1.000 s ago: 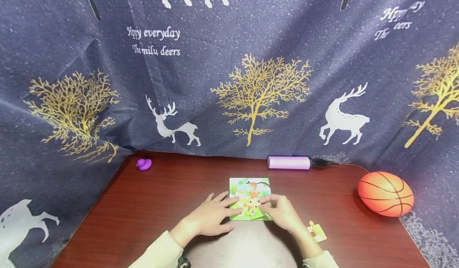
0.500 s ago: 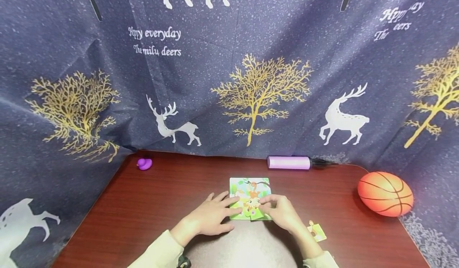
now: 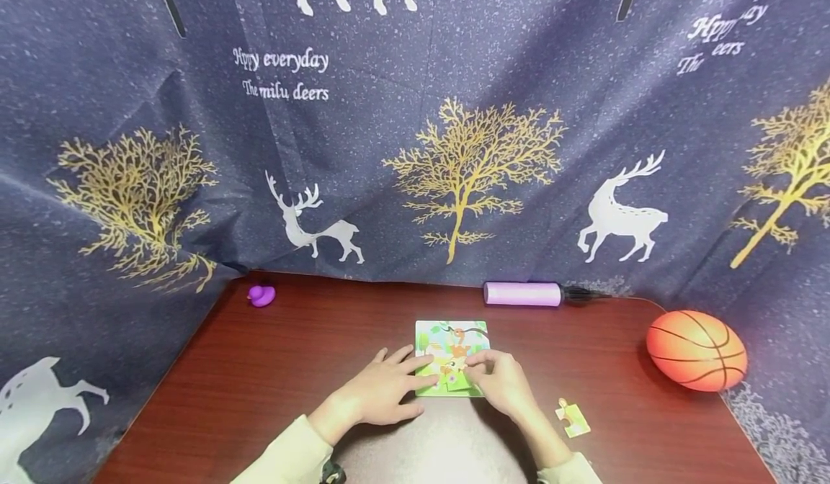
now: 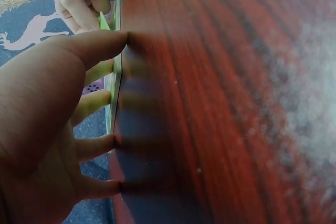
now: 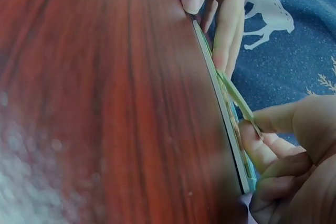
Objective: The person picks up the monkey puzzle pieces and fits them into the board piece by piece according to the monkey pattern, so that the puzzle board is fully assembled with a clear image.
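A square jigsaw puzzle [image 3: 424, 331] with a cartoon animal picture lies mid-table in the head view. My left hand [image 3: 376, 395] has its fingers spread over the puzzle's left side, its thumb on the table in front. Between thumb and fingers, my right hand [image 3: 506, 383] pinches a green puzzle piece [image 3: 459, 381] over the lower right of the puzzle. In the right wrist view this puzzle piece [image 5: 239, 98] is tilted, its far edge low by the left fingertips and its near edge raised. To the right, a loose yellow-green puzzle piece [image 3: 577, 418] lies on the table.
An orange basketball [image 3: 697, 351] sits at the table's right edge. Along the back lies a lilac hand pump [image 3: 522, 294] with a black end. A purple toy duck [image 3: 262, 296] stands at the back left corner. Behind the table hangs a printed blue cloth [image 3: 363, 145].
In the last half second my right hand has shifted slightly left with the pinched puzzle piece, uncovering more of the loose one. My left hand stays in place.
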Motion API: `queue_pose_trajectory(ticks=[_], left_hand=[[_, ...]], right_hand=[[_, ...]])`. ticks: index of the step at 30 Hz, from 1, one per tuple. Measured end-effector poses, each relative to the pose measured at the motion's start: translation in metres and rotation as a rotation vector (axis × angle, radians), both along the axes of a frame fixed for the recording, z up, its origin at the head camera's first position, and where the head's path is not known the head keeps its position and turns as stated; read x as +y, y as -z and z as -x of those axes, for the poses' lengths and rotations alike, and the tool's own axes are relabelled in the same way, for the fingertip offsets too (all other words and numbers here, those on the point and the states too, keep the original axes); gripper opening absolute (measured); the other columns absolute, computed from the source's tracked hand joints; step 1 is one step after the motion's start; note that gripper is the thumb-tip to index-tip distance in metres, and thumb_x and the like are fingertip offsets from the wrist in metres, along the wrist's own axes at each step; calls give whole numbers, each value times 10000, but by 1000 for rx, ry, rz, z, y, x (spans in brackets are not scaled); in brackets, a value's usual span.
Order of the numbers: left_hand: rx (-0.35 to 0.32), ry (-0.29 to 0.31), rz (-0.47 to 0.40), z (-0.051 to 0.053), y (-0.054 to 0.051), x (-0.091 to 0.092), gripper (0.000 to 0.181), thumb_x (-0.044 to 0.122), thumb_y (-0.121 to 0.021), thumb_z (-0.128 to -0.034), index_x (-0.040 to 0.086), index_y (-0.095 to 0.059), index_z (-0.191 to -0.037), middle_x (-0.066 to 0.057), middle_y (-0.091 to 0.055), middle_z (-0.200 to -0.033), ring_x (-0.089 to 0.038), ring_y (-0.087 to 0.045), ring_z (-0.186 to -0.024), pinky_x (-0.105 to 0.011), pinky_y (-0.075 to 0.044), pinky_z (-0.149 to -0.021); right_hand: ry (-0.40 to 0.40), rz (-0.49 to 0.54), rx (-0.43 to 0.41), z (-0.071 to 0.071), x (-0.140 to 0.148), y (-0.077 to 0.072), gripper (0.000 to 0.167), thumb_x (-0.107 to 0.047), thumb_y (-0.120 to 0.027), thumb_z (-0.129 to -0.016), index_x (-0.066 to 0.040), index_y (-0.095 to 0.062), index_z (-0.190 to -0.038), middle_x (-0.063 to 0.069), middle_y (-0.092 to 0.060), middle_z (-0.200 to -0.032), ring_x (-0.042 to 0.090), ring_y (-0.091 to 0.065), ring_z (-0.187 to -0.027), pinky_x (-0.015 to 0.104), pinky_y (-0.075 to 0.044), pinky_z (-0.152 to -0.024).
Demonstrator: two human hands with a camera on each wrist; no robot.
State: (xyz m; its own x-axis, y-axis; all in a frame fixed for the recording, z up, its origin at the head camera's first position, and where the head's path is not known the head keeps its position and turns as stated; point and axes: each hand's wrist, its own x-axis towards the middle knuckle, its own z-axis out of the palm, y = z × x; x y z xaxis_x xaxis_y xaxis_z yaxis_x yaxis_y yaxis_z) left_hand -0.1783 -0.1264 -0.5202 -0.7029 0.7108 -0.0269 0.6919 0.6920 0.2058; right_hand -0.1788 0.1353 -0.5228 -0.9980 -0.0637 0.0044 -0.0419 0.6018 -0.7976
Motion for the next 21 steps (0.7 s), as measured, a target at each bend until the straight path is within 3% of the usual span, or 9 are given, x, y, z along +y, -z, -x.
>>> queue_pose_trajectory(ticks=[5, 11, 21], left_hand=[[12, 4, -1, 0, 1, 0, 505, 464, -608, -1005, 390, -563, -1502, 55, -394, -1636, -386, -340, -1500, -739, -342, -1073], [19, -1, 13, -1, 1, 0, 511, 465, -597, -1011, 395, -546, -1514, 51, -385, -1642, -389, -329, -1504, -738, -336, -1078], [2, -9, -6, -2, -1, 3, 498, 445, -609, -1009, 387, -564, -1501, 27, -399, -1633, -399, -340, -1496, -747, -330, -1076]], right_hand=[[16, -31, 7, -1, -2, -2, 82, -194, -796, -889, -152, -775, -956, -55, -729, -809, 120, -641, -743, 387, -525, -711], [-19, -102, 32, -1, -3, -2, 93, -229, -808, -885, -183, -754, -945, -88, -706, -791, 119, -648, -766, 434, -531, -759], [-106, -172, 41, 1, 15, -1, 66, -211, -822, -871, -232, -761, -885, -131, -648, -771, 85, -581, -704, 358, -500, -700]])
